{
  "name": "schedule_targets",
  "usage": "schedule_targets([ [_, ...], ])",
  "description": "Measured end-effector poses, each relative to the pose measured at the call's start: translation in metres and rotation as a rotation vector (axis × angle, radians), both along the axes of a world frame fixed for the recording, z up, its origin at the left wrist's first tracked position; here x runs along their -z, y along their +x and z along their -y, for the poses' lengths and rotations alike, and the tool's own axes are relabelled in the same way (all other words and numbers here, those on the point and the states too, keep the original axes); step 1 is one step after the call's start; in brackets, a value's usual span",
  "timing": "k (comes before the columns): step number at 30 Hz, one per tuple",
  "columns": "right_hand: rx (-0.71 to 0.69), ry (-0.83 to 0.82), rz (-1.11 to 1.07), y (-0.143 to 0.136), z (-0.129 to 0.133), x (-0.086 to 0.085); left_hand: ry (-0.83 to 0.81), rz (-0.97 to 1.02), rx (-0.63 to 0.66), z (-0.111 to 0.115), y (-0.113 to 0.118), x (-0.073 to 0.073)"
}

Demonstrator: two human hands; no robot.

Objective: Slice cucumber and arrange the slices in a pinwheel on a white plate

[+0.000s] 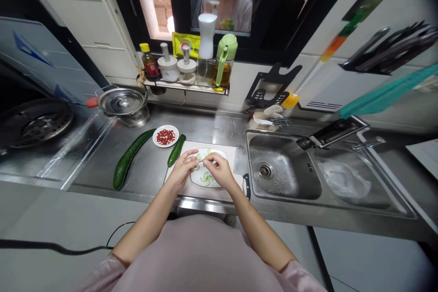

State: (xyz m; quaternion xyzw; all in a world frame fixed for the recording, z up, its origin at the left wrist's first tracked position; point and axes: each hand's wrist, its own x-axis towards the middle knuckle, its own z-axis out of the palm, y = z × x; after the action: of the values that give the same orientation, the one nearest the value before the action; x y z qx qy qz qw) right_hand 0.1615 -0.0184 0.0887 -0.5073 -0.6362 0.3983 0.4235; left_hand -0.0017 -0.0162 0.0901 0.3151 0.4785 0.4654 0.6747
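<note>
Both hands meet over a white plate [215,183] that lies on a pale cutting board [191,191]. My left hand [185,169] pinches a thin, pale green cucumber slice [199,158] between thumb and fingertips. Close beside it, my right hand [219,169] has its thumb and fingers pinched together; what they hold, if anything, is too small to make out. Several curved cucumber slices [206,178] are laid in a fan-like pattern on the plate. At the board's left edge lies a cut cucumber piece [176,150]. A knife's black handle [246,185] shows right of the plate.
Further left are a long green cucumber [132,159] and a small white dish [154,140] of red pieces. A lidded steel pot [135,116] stands behind them. The sink [284,187] is to the right. Bottles and jars fill a rack [185,86] at the back.
</note>
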Motion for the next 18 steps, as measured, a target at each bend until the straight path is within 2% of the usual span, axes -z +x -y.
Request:
schedule_targets([
  [5,0.021,-0.115,-0.103,-0.004,-0.003,0.003,0.078,-0.034,-0.031,-0.001,0.0,0.004],
  [11,-0.007,-0.199,-0.119,-0.004,-0.007,0.005,0.159,-0.127,-0.03,-0.003,-0.001,0.005],
  [14,-0.027,-0.332,-0.153,-0.003,-0.009,0.006,0.182,-0.154,-0.033,-0.004,-0.001,0.008],
  [18,-0.058,-0.514,-0.214,-0.003,-0.014,0.01,0.197,-0.211,-0.04,-0.007,-0.002,0.019],
])
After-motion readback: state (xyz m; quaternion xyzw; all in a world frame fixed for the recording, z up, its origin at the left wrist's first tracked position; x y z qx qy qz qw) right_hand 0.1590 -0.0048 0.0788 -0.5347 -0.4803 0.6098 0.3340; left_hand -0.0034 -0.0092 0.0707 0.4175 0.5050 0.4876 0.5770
